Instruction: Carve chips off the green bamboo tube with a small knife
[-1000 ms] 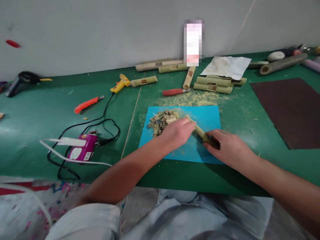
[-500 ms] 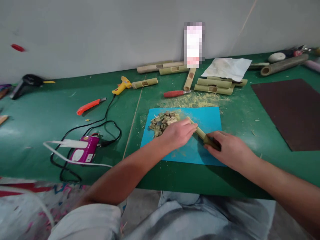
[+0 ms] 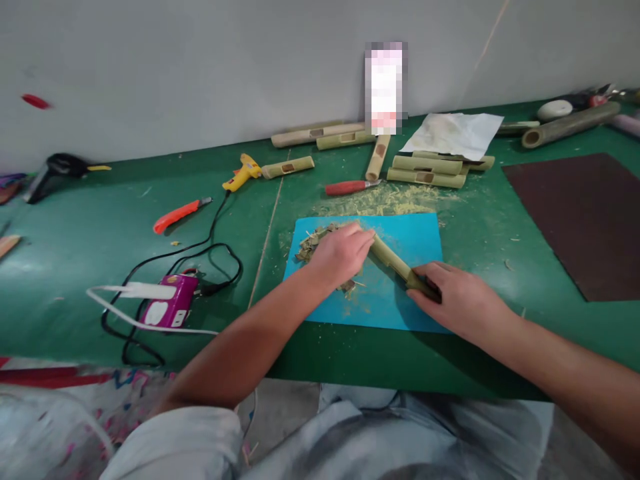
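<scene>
Right hand [image 3: 463, 297] clamped round the near end of a bamboo tube [image 3: 393, 259], thumb below, fingers over the top. Left hand [image 3: 340, 253] at the tube's far end, fingers bent together; cannot tell whether they grip the tube or something hidden beneath them. Tube lies aslant between the two hands, over a blue sheet [image 3: 420, 233]. Bamboo chips [image 3: 310, 245] heaped beside and partly behind the left hand, a few more below its wrist.

Beyond the sheet: pale shavings [image 3: 400, 199] on the green table [image 3: 475, 213], then a red-handled knife [image 3: 346, 188]. Farther back, stacked bamboo pieces [image 3: 425, 177], white paper [image 3: 450, 135] over part of them. Leftward, a yellow glue gun [image 3: 242, 175] and an orange cutter [image 3: 176, 217].
</scene>
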The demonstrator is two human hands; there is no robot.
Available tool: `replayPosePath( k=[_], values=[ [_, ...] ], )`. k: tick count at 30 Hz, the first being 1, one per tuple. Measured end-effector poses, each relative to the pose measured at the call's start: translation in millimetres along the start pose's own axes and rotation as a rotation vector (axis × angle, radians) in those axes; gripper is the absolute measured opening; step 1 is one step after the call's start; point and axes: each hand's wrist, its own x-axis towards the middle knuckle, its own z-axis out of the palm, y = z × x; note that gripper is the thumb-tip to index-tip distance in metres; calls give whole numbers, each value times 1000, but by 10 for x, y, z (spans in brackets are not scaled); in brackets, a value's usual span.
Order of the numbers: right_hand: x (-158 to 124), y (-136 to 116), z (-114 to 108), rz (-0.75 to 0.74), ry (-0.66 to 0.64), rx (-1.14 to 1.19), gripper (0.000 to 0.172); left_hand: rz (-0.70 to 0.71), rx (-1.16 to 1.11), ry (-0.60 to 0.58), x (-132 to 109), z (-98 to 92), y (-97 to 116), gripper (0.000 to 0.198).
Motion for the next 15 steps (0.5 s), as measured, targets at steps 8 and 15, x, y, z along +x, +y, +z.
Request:
replayPosePath(
  k=[8,15],
  values=[
    [6,-10,0,-5,13,-7,20,7,-47,-34,-5,25,102,38],
    [7,10,3,-11,-9,1,21,40,-74,-56,6,5,117,38]
  ],
)
